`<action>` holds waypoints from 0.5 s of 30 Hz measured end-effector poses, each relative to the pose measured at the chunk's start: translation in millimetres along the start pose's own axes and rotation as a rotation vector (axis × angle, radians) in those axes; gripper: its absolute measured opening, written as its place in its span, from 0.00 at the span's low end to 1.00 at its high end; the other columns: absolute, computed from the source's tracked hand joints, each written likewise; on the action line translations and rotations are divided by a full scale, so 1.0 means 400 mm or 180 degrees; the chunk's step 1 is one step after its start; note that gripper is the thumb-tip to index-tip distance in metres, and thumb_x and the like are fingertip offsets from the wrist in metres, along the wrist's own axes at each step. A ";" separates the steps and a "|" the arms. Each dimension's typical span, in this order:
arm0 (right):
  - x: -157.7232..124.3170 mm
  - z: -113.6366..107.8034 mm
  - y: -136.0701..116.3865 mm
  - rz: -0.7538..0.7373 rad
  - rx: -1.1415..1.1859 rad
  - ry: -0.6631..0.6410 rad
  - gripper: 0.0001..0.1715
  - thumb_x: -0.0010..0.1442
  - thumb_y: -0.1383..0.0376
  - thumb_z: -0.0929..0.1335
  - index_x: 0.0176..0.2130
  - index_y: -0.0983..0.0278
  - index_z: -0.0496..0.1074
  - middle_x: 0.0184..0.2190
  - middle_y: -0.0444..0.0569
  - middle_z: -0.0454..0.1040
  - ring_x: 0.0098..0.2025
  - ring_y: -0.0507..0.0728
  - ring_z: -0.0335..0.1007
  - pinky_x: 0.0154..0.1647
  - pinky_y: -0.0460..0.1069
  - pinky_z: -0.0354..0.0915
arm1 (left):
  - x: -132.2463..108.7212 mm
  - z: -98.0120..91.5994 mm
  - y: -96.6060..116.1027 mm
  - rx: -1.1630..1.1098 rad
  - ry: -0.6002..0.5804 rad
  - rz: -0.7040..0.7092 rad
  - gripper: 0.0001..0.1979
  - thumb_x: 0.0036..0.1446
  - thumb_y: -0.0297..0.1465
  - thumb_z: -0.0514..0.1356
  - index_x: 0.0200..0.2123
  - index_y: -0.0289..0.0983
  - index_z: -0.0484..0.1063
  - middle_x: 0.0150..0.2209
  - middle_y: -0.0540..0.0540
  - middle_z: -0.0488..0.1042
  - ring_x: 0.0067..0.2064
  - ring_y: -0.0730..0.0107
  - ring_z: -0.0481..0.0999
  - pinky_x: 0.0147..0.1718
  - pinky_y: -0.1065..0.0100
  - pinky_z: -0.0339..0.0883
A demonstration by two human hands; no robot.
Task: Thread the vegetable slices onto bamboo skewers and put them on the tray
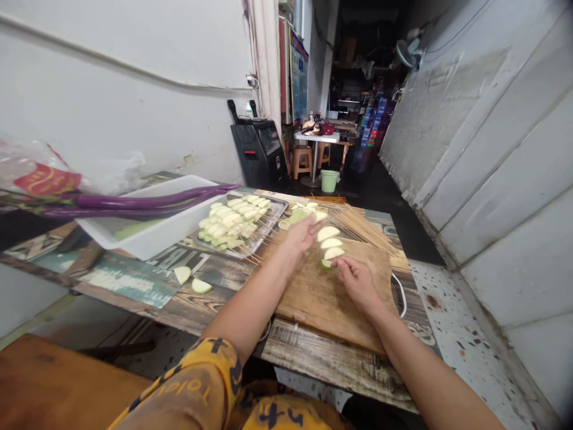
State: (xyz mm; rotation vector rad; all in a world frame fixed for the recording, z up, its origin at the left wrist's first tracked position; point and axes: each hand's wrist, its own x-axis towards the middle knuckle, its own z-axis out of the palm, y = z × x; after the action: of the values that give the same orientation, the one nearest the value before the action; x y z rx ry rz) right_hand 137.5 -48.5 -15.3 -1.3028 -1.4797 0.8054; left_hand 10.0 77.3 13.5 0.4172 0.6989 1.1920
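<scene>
My right hand (356,280) is closed in a pinch at the near end of a row of half-moon zucchini slices (331,243), which look threaded on a skewer; the stick itself barely shows. This row is over a wooden cutting board (313,292). At the board's far side, my left hand (304,233) has its fingers on a pale slice (319,216), beside a small pile of cut slices (298,215). To the left, a metal tray (280,209) bears many skewered slices (230,220). Bare bamboo skewers (367,227) lie in a bundle at the far right.
Long purple eggplants (147,203) rest across a white plastic bin (152,245) on the left. Two loose slices (201,286) lie on the patterned table (224,278). The board has a white handle (400,295) on its right. Beyond stand a black speaker (259,152) and a green bucket (330,180).
</scene>
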 end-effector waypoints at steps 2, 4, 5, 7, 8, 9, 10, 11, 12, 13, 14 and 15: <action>0.000 0.001 0.002 0.0017 0.0014 -0.0010 0.18 0.57 0.54 0.61 0.30 0.64 0.70 0.15 0.40 0.56 0.18 0.50 0.50 0.19 0.45 0.48 | -0.002 0.002 0.000 -0.0035 0.0066 0.0028 0.01 0.54 0.23 0.56 0.32 0.31 0.67 0.29 0.41 0.77 0.32 0.68 0.78 0.39 0.67 0.70; -0.001 0.001 0.004 0.0037 0.0036 -0.0027 0.18 0.57 0.54 0.61 0.31 0.64 0.70 0.15 0.40 0.56 0.18 0.50 0.50 0.19 0.45 0.48 | -0.003 0.004 0.000 -0.0081 0.0112 0.0050 0.03 0.54 0.22 0.56 0.33 0.31 0.67 0.28 0.41 0.76 0.32 0.68 0.78 0.39 0.67 0.70; -0.001 0.001 0.005 0.0033 0.0039 -0.0031 0.18 0.57 0.54 0.61 0.31 0.64 0.70 0.15 0.40 0.56 0.17 0.50 0.50 0.19 0.45 0.48 | -0.004 0.005 0.001 -0.0102 0.0123 0.0049 0.04 0.54 0.22 0.56 0.34 0.31 0.67 0.28 0.41 0.77 0.32 0.68 0.78 0.39 0.68 0.70; -0.002 0.001 0.005 0.0009 0.0021 -0.0026 0.18 0.57 0.54 0.61 0.31 0.64 0.70 0.15 0.39 0.55 0.18 0.50 0.50 0.19 0.45 0.48 | -0.003 0.005 0.001 -0.0142 0.0146 0.0040 0.06 0.53 0.22 0.57 0.37 0.30 0.68 0.29 0.41 0.77 0.32 0.68 0.78 0.39 0.67 0.71; -0.002 0.001 0.005 -0.0003 0.0006 -0.0015 0.18 0.58 0.54 0.60 0.31 0.64 0.70 0.15 0.39 0.55 0.18 0.50 0.50 0.19 0.45 0.48 | -0.003 0.005 0.002 -0.0159 0.0154 0.0034 0.07 0.53 0.22 0.57 0.38 0.30 0.68 0.29 0.40 0.77 0.32 0.68 0.78 0.39 0.67 0.71; -0.003 0.001 0.004 -0.0012 -0.0005 -0.0008 0.18 0.58 0.54 0.60 0.31 0.64 0.70 0.15 0.39 0.55 0.18 0.50 0.50 0.19 0.45 0.48 | -0.002 0.005 0.002 -0.0175 0.0162 0.0034 0.08 0.53 0.22 0.57 0.38 0.30 0.67 0.30 0.40 0.77 0.32 0.67 0.78 0.39 0.67 0.71; -0.003 0.001 0.004 -0.0012 -0.0010 0.0000 0.18 0.58 0.54 0.60 0.31 0.64 0.70 0.15 0.40 0.55 0.18 0.50 0.50 0.19 0.45 0.48 | -0.001 0.004 0.003 -0.0186 0.0169 0.0037 0.08 0.53 0.22 0.57 0.39 0.30 0.67 0.30 0.39 0.77 0.32 0.67 0.78 0.39 0.67 0.71; -0.003 0.000 0.003 -0.0005 -0.0012 0.0006 0.18 0.58 0.54 0.60 0.31 0.64 0.70 0.15 0.40 0.55 0.18 0.50 0.50 0.19 0.45 0.48 | 0.000 0.003 0.003 -0.0188 0.0174 0.0040 0.08 0.54 0.22 0.57 0.39 0.30 0.67 0.30 0.39 0.77 0.32 0.67 0.78 0.39 0.67 0.71; -0.004 0.000 0.003 0.0002 -0.0010 0.0004 0.18 0.58 0.54 0.60 0.31 0.64 0.70 0.15 0.40 0.55 0.18 0.50 0.50 0.19 0.45 0.48 | 0.001 0.002 0.004 -0.0182 0.0176 0.0041 0.08 0.54 0.22 0.56 0.39 0.29 0.67 0.30 0.39 0.77 0.32 0.67 0.78 0.39 0.67 0.71; -0.004 0.000 0.002 0.0008 0.0001 -0.0002 0.18 0.57 0.54 0.61 0.31 0.64 0.70 0.15 0.40 0.56 0.18 0.50 0.50 0.19 0.45 0.48 | 0.001 0.002 0.004 -0.0170 0.0174 0.0044 0.07 0.54 0.21 0.56 0.39 0.29 0.67 0.29 0.39 0.77 0.31 0.67 0.78 0.39 0.67 0.71; -0.004 0.000 0.002 0.0014 0.0022 -0.0005 0.18 0.57 0.54 0.61 0.31 0.64 0.70 0.15 0.40 0.56 0.18 0.50 0.50 0.19 0.45 0.48 | 0.001 0.001 0.004 -0.0152 0.0169 0.0050 0.07 0.54 0.21 0.55 0.38 0.29 0.67 0.29 0.40 0.77 0.31 0.67 0.78 0.38 0.67 0.71; -0.004 0.000 0.001 0.0022 0.0044 -0.0010 0.18 0.57 0.54 0.61 0.31 0.64 0.70 0.15 0.40 0.55 0.18 0.50 0.50 0.19 0.45 0.48 | 0.001 0.001 0.004 -0.0130 0.0162 0.0053 0.06 0.55 0.22 0.55 0.38 0.29 0.67 0.28 0.40 0.77 0.31 0.68 0.78 0.38 0.67 0.71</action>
State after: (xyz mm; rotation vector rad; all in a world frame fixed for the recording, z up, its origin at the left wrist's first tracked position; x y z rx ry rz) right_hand 137.5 -49.8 -16.2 -1.2975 -1.4703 0.8212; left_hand 9.3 78.4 14.5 0.3602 0.7149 1.2341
